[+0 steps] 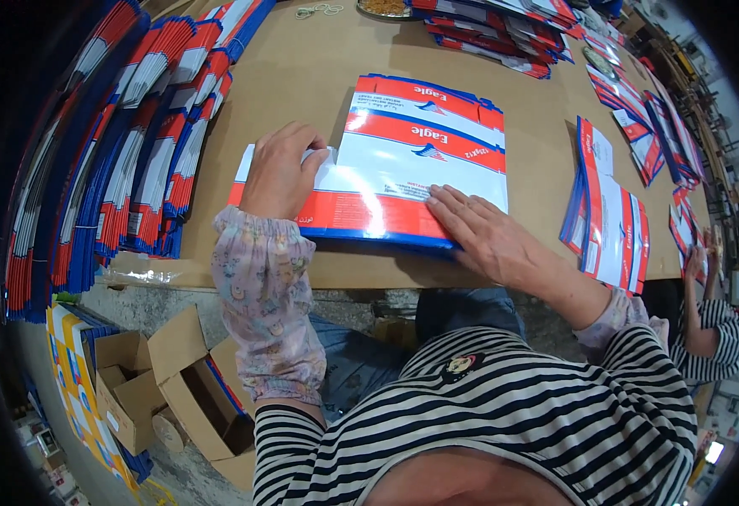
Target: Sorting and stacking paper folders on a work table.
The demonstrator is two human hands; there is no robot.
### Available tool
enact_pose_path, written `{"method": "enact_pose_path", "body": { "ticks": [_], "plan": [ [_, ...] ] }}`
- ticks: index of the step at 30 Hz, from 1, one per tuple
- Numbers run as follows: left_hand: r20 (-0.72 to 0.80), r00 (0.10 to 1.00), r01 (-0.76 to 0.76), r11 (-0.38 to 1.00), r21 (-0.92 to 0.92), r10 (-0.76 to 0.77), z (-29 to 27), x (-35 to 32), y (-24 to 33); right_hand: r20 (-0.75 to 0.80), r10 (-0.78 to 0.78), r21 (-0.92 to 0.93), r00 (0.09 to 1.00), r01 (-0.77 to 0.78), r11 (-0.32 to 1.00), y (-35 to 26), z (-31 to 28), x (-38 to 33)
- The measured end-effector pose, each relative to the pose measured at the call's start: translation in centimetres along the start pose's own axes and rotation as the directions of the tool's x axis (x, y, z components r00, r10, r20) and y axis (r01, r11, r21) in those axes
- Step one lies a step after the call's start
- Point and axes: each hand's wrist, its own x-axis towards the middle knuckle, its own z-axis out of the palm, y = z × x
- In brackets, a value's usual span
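Note:
A flat printed carton [422, 156] in red, white and blue lies on the brown-covered table in front of me, its blue lower edge toward my body. My left hand [283, 171] is over the carton's left flap, its fingers curled and the thumb close to the forefinger, seemingly gripping the flap's edge; the fingertips are partly hidden. Flat on the carton's lower right part rests my right hand [489, 238], fingers stretched out and the palm near the edge. Nothing shows in the right hand.
Bundled flat cartons [146, 135] line the table's left side. More cartons [610, 207] lie at the right, and a pile [504, 38] stands at the back, near a round tray [385, 8]. Open cardboard boxes [192, 388] are on the floor. A co-worker [711, 337] is at far right.

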Motion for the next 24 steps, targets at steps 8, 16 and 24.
{"method": "enact_pose_path", "body": {
  "ticks": [8, 16, 24],
  "plan": [
    [-0.248, 0.951, 0.071, 0.913, -0.402, -0.183, -0.9, 0.0, -2.6, -0.341, 0.344, 0.005, 0.875, -0.364, 0.931, 5.3, -10.9, -5.9],
    [0.104, 0.991, 0.068, 0.986, 0.153, -0.084, 4.7, 1.2, -2.5, -0.163, 0.794, -0.134, 0.585, -0.811, 0.570, 16.0, 1.4, -19.7],
    [0.028, 0.998, 0.054, 0.990, 0.129, -0.058, 4.6, 1.0, -2.3, 0.002, 0.633, 0.145, 0.774, -0.626, 0.766, 8.6, -1.1, -9.1]
  ]
}}
